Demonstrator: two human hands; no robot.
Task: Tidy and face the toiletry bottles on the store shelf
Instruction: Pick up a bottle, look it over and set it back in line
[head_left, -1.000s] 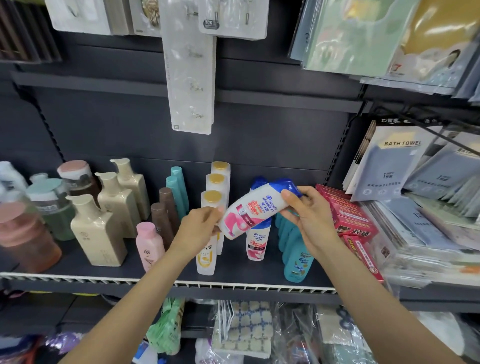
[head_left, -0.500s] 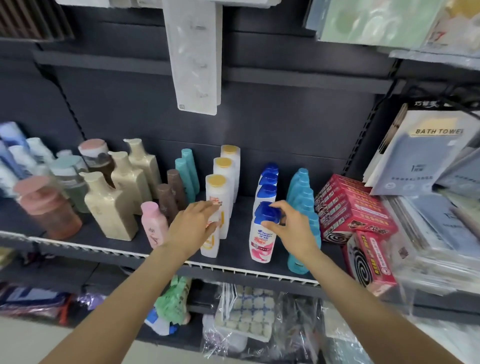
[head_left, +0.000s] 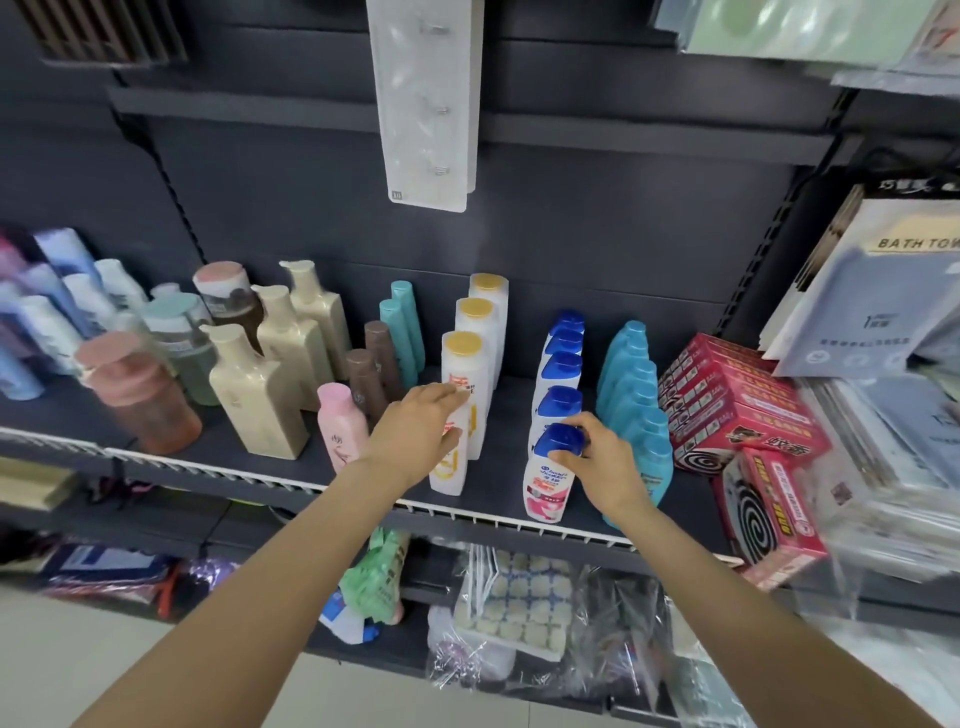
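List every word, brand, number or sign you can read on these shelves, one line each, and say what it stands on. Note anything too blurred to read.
"BATH TOW", cut off at the frame edge: on the towel pack.
Blue-capped bottle under the right hand: brand label blurred, not readable for certain.
Yellow-capped bottle at the left hand: red print, too blurred.
Red boxes: characters too blurred.
Hanging card: small mark, unreadable.

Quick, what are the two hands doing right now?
Left hand: open, straight fingers resting on the yellow-capped bottle.
Right hand: fingers curled round the blue cap of the front shampoo bottle.
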